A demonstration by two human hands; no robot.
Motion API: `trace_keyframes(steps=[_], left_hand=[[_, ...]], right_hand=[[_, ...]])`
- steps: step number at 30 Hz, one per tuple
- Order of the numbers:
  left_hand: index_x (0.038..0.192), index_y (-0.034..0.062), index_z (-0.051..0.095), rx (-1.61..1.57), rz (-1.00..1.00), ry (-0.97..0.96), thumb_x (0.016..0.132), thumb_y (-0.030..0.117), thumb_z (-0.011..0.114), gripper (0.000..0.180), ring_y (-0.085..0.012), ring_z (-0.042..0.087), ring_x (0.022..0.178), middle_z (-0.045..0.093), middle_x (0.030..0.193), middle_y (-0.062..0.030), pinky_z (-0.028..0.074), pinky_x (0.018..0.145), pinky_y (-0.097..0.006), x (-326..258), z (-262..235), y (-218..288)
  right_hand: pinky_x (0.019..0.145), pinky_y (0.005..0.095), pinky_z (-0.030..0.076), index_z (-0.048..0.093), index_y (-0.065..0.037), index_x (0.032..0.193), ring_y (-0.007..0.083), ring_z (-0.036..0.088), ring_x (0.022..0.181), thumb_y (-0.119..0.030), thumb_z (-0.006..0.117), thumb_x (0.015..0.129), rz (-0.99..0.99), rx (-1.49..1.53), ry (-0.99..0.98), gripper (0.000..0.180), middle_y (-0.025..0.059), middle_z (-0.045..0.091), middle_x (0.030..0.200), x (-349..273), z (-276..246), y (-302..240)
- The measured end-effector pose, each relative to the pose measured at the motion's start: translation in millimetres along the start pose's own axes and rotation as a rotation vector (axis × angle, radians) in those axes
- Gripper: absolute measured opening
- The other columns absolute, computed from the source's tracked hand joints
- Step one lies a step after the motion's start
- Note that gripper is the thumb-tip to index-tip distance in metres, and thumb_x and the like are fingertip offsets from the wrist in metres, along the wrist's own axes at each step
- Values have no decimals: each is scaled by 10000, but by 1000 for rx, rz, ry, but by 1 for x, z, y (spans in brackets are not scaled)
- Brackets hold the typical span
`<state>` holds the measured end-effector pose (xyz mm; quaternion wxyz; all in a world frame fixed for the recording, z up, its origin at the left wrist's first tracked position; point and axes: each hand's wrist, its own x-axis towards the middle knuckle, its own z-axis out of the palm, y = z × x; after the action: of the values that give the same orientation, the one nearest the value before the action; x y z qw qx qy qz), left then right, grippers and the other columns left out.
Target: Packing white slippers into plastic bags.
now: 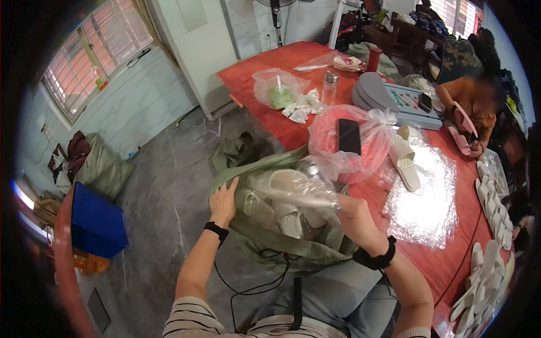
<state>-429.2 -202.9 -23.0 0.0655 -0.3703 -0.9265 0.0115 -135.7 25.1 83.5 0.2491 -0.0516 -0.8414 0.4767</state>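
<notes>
The step in hand looks like guiding a pair of bagged slippers (pixel 298 190) at the mouth of a green cloth sack (pixel 307 254); whether they are going in or coming out, I cannot tell. The right hand (pixel 359 224) has its fingers curled at the near right end of the clear wrapping and seems to grip it, though blur and the turned wrist hide the fingertips. The pale slippers in that wrapping reach leftward from those fingers, across the sack's opening. The left hand (pixel 223 204) lies at the sack's left edge, fingers extended along the cloth; I cannot tell whether they pinch a fold.

Just below the held bag, between the two hands, more pale slippers (pixel 290 221) show inside the sack. Beyond the right fingers, on the red table (pixel 445 265), a stack of clear plastic sleeves (pixel 420 203) lies with a loose cream slipper (pixel 403 160) across its far left corner. A pink bag (pixel 325 132) with a phone (pixel 349 137) on it sits farther forward of the right fingers.

As I judge it, the next move calls for the left fingers to hold the edge wide, and the right fingers to keep the slippery wrapping clear of it.
</notes>
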Motion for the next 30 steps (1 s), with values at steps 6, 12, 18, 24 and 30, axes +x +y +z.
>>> trace_keyframes(steps=[6, 12, 18, 24, 30], left_hand=[[1574, 315, 306, 100, 20, 154, 708, -70, 733, 1039, -342, 427, 1333, 454, 1482, -107, 310, 1119, -532, 11, -23, -15], [1571, 315, 327, 206, 23, 195, 732, -144, 640, 1006, -346, 342, 1417, 309, 1606, -59, 214, 1151, -615, 3, -44, -12], [1426, 149, 478, -164, 17, 220, 771, 69, 814, 741, -439, 309, 1305, 285, 1490, -202, 263, 1069, -584, -6, 5, -34], [1548, 118, 228, -234, -228, 493, 762, 88, 844, 999, -452, 283, 1346, 265, 1495, -218, 263, 1092, -575, -13, 38, 2], [1511, 5, 289, -1369, -561, -88, 861, -122, 527, 703, -391, 459, 1280, 425, 1447, -238, 385, 1105, -487, -31, 121, -30]], right_hand=[[987, 451, 506, 570, -154, 1368, 354, 616, 1182, -61, 595, 857, -430, -542, -117, 520, 126, 589, 1379, 54, 74, 72], [1113, 695, 266, 336, -170, 1545, 345, 320, 1469, -127, 606, 879, -164, -953, -432, 719, 92, 369, 1578, 6, 130, 151], [905, 478, 520, 150, -63, 1588, 461, 657, 1041, -484, 741, 849, 492, -155, -935, 1035, 308, 654, 1143, -65, 99, 71], [753, 495, 529, 303, 26, 1518, 427, 690, 825, -458, 770, 804, 448, -545, -784, 981, 239, 705, 883, -125, 97, 86], [870, 360, 423, 676, -120, 669, 220, 645, 760, -200, 670, 728, -189, -781, -647, 99, 51, 668, 745, -149, 130, 54]])
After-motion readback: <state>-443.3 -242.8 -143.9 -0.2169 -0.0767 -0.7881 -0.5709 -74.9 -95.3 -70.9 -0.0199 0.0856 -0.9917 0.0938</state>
